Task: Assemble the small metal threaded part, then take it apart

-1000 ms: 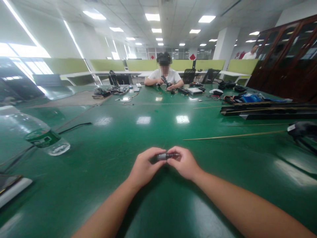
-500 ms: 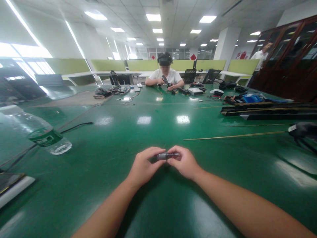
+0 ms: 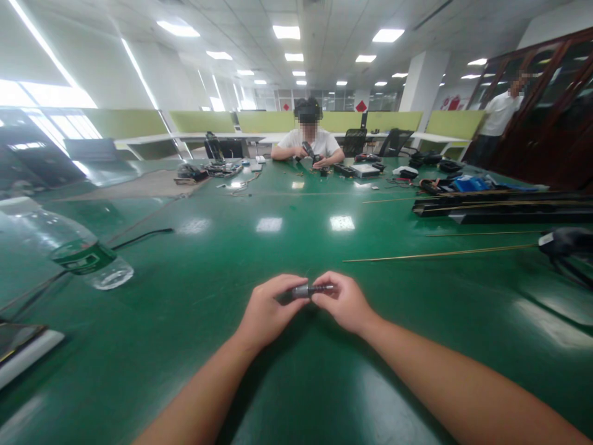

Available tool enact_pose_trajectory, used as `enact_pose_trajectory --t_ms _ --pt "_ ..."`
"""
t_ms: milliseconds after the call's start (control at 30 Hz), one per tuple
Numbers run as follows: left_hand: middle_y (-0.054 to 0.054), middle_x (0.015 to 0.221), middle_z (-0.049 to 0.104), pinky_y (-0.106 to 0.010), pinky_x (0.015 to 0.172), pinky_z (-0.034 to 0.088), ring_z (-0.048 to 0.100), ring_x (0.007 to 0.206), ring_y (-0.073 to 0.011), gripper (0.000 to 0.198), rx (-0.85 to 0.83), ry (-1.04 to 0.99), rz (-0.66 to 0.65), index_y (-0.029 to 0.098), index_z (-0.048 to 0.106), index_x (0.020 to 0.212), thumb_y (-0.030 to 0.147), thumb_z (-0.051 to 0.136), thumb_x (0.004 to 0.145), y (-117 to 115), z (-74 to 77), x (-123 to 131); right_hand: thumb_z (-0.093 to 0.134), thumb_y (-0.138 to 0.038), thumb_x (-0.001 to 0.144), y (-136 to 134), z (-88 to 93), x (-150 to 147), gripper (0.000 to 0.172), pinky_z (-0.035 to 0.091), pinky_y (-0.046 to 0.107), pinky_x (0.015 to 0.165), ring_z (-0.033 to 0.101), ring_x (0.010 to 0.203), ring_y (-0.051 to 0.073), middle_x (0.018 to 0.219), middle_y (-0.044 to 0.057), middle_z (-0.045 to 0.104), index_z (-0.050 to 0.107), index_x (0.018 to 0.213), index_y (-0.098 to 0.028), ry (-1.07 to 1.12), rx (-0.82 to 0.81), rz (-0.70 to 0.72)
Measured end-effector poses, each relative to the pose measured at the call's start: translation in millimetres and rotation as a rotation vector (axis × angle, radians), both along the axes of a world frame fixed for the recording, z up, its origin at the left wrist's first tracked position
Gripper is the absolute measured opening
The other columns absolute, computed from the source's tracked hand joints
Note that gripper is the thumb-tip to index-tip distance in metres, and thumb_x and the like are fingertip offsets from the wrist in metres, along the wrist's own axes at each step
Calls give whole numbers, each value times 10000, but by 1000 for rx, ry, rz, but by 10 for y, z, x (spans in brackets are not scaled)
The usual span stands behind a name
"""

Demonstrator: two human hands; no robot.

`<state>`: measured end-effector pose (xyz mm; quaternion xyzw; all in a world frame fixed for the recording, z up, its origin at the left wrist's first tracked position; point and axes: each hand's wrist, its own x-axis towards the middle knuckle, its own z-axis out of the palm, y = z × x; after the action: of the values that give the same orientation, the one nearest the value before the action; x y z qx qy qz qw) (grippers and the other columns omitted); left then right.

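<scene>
Between my hands, just above the green table (image 3: 204, 346), lies a small dark cylindrical metal part (image 3: 302, 291), roughly level. My left hand (image 3: 273, 309) pinches its thicker, smooth grey end between thumb and fingers. At the other end, my right hand (image 3: 340, 303) grips a thinner section with ring-like ridges (image 3: 324, 288). The fingertips of both hands nearly meet in the middle. My fingers cover part of the piece, and its exact kind cannot be made out.
A clear plastic bottle (image 3: 88, 256) lies at the left, near a black cable (image 3: 143, 238). Thin brass-coloured rods (image 3: 435, 253) and black channels (image 3: 509, 210) lie to the right. Across the table a person (image 3: 308, 139) handles a dark tool; another person (image 3: 500, 114) stands by the cabinets.
My hands hold almost the same pose, with the right fingers shifted very slightly. The person by the cabinets has moved to the right and shows more fully.
</scene>
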<state>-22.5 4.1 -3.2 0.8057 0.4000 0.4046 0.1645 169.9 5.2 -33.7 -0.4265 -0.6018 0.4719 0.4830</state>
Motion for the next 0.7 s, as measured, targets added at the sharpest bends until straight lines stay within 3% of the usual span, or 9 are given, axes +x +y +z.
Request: enact_pose_trajectory --t_ms 267,700 --pt "-48 995 737 -318 856 556 687 908 -193 227 -2 0 21 218 716 1030 247 727 805 -7 0 -6 664 -275 760 -7 21 -22 141 483 262 580 594 592 139 730 10 652 628 840 -164 45 -52 -17" --pt "-56 1004 729 -329 855 555 682 917 -200 244 15 -10 16 221 702 1055 282 719 820 -5 -6 -10 645 -280 791 -37 68 -26 131 461 238 546 581 557 125 662 -17 624 623 854 -167 23 -59 -20"
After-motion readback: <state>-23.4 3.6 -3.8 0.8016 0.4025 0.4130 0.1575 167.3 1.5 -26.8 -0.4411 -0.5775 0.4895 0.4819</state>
